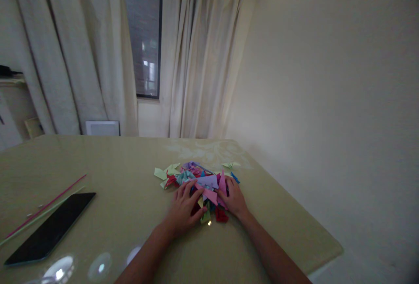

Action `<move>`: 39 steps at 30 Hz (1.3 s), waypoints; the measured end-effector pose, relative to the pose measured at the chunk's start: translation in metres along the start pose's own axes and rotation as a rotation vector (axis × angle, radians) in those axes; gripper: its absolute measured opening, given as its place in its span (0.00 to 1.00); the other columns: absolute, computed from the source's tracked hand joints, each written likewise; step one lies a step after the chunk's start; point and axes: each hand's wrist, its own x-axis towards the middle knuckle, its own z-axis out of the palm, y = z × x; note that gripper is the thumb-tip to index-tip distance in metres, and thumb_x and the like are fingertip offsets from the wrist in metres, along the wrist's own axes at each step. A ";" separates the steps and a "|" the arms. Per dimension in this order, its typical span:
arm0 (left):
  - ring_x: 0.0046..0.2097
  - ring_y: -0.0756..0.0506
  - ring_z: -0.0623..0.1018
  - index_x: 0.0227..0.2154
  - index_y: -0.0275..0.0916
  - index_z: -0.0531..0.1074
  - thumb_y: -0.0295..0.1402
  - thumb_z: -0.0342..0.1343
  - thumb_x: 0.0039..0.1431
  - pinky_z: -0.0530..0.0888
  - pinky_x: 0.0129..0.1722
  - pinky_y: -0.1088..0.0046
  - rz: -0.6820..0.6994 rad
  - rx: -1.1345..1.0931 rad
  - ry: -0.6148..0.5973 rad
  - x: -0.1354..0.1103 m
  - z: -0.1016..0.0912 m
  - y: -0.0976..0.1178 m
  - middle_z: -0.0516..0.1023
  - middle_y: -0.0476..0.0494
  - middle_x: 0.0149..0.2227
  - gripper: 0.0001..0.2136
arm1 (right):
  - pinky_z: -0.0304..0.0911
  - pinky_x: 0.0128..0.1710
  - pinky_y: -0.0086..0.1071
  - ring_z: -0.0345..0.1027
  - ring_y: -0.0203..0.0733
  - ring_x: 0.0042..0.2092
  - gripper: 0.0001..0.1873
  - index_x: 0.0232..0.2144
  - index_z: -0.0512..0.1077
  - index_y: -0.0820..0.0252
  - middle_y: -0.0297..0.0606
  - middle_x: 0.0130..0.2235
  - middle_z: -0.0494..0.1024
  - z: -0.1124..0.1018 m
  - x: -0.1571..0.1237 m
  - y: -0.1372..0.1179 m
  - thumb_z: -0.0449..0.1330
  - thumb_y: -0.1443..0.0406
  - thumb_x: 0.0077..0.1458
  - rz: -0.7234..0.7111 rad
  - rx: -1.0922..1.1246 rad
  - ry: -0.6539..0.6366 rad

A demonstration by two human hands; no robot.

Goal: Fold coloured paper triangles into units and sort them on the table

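A heap of folded coloured paper pieces (207,182), like origami cranes, lies on the table between my hands. Pink, lilac, teal, red, green and blue pieces overlap in it. My left hand (186,207) rests at the heap's near left side, fingers spread over the paper. At the right side, my right hand (234,196) curves around the edge with thumb and fingers apart, touching a pink folded piece (222,185). A red piece (221,215) sits low between the hands. Pale green pieces (160,173) lie at the heap's left edge.
The glossy table (124,161) has its right edge near a plain wall (327,100). A black flat tablet-like slab (52,227) lies at the left, beside a thin pink stick (52,201) and a pale green one. Curtains (203,57) hang behind the table.
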 end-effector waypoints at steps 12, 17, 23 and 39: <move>0.62 0.32 0.67 0.51 0.44 0.73 0.42 0.59 0.65 0.71 0.61 0.46 -0.081 -0.035 0.083 0.005 -0.007 0.000 0.67 0.37 0.63 0.14 | 0.63 0.53 0.37 0.71 0.50 0.51 0.16 0.52 0.72 0.60 0.47 0.49 0.79 0.015 0.037 -0.008 0.60 0.62 0.62 -0.033 -0.156 -0.083; 0.61 0.34 0.68 0.50 0.45 0.73 0.43 0.60 0.65 0.71 0.61 0.48 -0.080 -0.039 0.099 0.004 -0.005 -0.002 0.69 0.38 0.62 0.14 | 0.61 0.52 0.35 0.71 0.48 0.51 0.16 0.53 0.73 0.58 0.44 0.50 0.80 0.017 0.035 -0.009 0.60 0.65 0.63 -0.078 -0.099 -0.087; 0.61 0.34 0.68 0.53 0.45 0.72 0.43 0.58 0.66 0.71 0.61 0.47 -0.128 -0.018 0.114 0.003 -0.006 -0.004 0.68 0.38 0.62 0.16 | 0.62 0.49 0.35 0.72 0.47 0.47 0.13 0.48 0.76 0.59 0.42 0.45 0.82 0.019 0.036 -0.005 0.59 0.67 0.62 -0.076 0.056 -0.113; 0.63 0.33 0.69 0.57 0.46 0.72 0.46 0.56 0.66 0.71 0.63 0.45 -0.204 0.018 0.104 -0.001 -0.005 -0.014 0.67 0.38 0.63 0.19 | 0.66 0.42 0.34 0.76 0.46 0.39 0.13 0.43 0.77 0.59 0.42 0.37 0.82 -0.003 0.035 -0.018 0.53 0.62 0.67 0.145 0.283 0.228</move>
